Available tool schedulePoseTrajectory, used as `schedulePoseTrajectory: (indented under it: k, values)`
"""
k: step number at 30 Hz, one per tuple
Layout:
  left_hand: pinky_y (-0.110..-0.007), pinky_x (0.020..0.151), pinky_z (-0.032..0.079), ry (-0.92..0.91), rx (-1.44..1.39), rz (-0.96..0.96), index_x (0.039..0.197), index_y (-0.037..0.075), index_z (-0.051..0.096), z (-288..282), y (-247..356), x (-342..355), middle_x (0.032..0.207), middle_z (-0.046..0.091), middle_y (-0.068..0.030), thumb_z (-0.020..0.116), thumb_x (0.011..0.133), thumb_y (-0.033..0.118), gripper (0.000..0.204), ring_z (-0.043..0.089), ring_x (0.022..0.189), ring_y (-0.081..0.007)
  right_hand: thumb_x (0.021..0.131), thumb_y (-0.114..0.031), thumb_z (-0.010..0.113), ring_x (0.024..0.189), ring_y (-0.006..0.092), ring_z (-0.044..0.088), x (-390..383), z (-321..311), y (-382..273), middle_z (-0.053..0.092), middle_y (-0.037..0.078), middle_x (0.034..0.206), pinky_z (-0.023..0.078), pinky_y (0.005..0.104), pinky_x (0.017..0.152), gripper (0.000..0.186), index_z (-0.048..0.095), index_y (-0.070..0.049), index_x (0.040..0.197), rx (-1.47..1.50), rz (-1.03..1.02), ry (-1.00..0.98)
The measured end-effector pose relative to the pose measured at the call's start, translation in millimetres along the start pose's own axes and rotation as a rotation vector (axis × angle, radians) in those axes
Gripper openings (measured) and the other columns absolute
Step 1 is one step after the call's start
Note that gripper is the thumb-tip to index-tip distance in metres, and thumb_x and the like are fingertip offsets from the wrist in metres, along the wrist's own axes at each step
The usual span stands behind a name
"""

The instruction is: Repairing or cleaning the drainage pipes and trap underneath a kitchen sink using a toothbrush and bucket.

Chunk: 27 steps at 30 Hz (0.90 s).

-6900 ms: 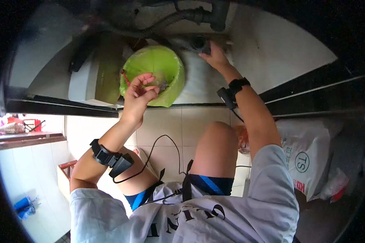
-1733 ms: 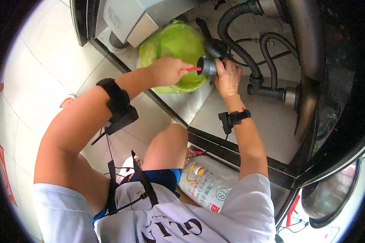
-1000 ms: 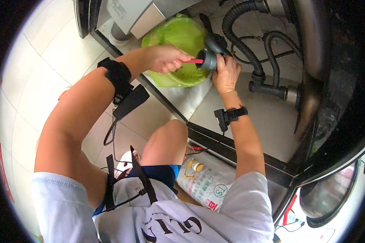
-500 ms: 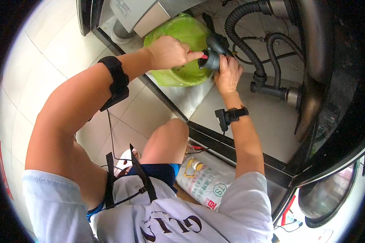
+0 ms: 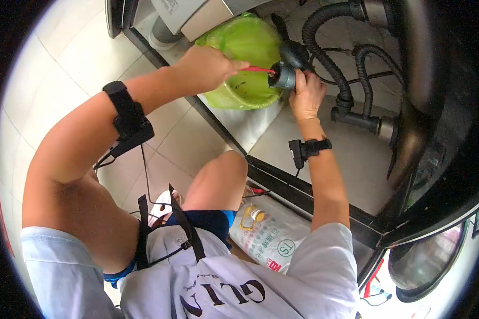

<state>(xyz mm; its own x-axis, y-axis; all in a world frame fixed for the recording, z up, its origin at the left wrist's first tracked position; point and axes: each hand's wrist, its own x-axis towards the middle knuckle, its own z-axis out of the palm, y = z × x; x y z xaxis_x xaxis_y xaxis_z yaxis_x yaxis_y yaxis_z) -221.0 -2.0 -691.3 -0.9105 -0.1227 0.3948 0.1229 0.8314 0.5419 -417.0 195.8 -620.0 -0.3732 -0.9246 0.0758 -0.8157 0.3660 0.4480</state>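
Note:
Between the fingers of my left hand [image 5: 206, 68] is a slim red stick-like tool [image 5: 256, 68], its far end at the open mouth of a dark grey drain pipe fitting [image 5: 285, 77]. My right hand [image 5: 308, 97] is closed around the other side of that fitting and keeps its mouth turned left. A black rounded pipe section [image 5: 294, 53] adjoins the fitting. Below and behind lies a bin with a bright green liner [image 5: 239, 40], dark specks on its inside. The tool's tip is hidden in the fitting.
Black corrugated hoses [image 5: 320, 53] run along the right inside the cabinet. Its dark frame edge [image 5: 282, 178] crosses in front of my knees. A clear plastic jug with a yellow cap [image 5: 274, 234] stands by my leg. A grey box [image 5: 183, 13] hangs above the bin.
My left hand has moved left, away from the fitting, and more of the red tool shows. My right hand still grips the fitting, slightly shifted in view.

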Motion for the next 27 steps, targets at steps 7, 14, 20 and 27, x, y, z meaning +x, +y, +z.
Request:
schedulePoseTrajectory:
  k: [7, 14, 20, 27]
  values:
    - [-0.036, 0.043, 0.039, 0.058, 0.026, 0.011, 0.106, 0.019, 0.055, -5.9, -5.4, -12.8, 0.053, 0.052, -0.0085, 0.049, 0.08, 0.024, 0.027, 0.051, 0.047, -0.0262, 0.053, -0.006, 0.064, 0.096, 0.0299, 0.043, -6.1, -3.1, 2.0, 0.046, 0.011, 0.102, 0.03, 0.0455, 0.082, 0.061, 0.043, -0.013, 0.11, 0.052, 0.01, 0.018]
    - [-0.035, 0.04, 0.039, 0.048, 0.113, 0.123, 0.107, 0.019, 0.054, 10.0, 2.1, 13.9, 0.054, 0.053, -0.0064, 0.048, 0.079, 0.018, 0.029, 0.051, 0.046, -0.0239, 0.051, -0.005, 0.065, 0.095, 0.0305, 0.043, -5.5, -4.0, 0.1, 0.046, 0.011, 0.1, 0.032, 0.0447, 0.08, 0.063, 0.043, -0.012, 0.11, 0.052, 0.034, 0.009]
    - [-0.035, 0.044, 0.042, 0.048, 0.209, 0.207, 0.104, 0.019, 0.055, 14.8, 26.8, 55.7, 0.059, 0.055, -0.0057, 0.046, 0.077, 0.015, 0.029, 0.055, 0.052, -0.0229, 0.052, -0.005, 0.064, 0.088, 0.0312, 0.045, 1.6, -5.9, -10.7, 0.047, 0.011, 0.093, 0.034, 0.0448, 0.075, 0.059, 0.044, -0.011, 0.107, 0.106, -0.003, 0.111]
    - [-0.035, 0.06, 0.044, -0.109, -0.614, -0.221, 0.097, 0.013, 0.059, 45.0, 17.9, 74.1, 0.071, 0.06, -0.0096, 0.047, 0.081, 0.022, 0.022, 0.058, 0.065, -0.0226, 0.053, -0.004, 0.063, 0.089, 0.0293, 0.044, 3.0, 0.3, -10.1, 0.046, 0.011, 0.094, 0.032, 0.0434, 0.077, 0.057, 0.044, -0.011, 0.107, 0.07, -0.033, 0.088]
